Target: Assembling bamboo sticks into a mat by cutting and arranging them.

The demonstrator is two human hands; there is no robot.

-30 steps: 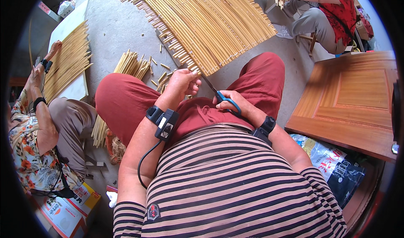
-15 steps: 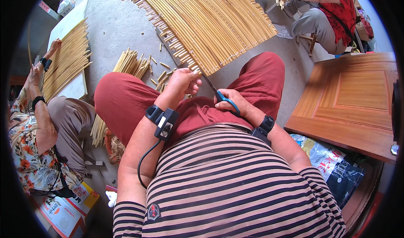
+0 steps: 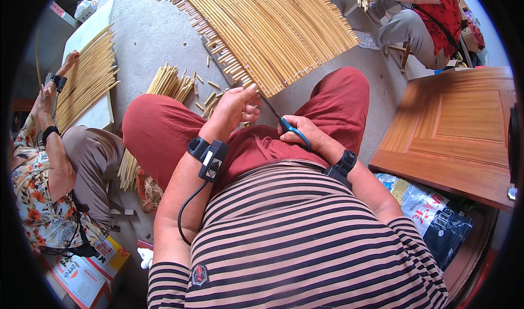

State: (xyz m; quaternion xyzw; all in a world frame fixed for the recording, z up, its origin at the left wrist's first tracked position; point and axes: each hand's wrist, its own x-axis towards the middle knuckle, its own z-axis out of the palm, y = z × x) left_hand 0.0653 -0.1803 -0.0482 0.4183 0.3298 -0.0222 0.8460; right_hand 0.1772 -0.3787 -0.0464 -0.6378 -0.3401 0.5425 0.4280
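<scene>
A large mat of tan reed-like sticks, tied in rows, stretches away from my knees, its near corner pointing at my hands. My left hand is closed at that corner, thumb and forefinger pinching the end of a stick, the other fingers curled. My right hand is wrapped round the blue handles of a pair of scissors. Their dark blades reach up and left to the mat's corner, beside my left fingertips. The blade tips are partly hidden there, so whether they are parted cannot be made out.
Short cut stick pieces litter the floor beside a bundle of sticks by my left knee. One person works at a stick mat on the left; another sits at far right. A brown wooden panel leans at right.
My left hand has shifted slightly at the mat's corner, its thumb and forefinger pointing higher. My right hand and the scissors have barely moved.
</scene>
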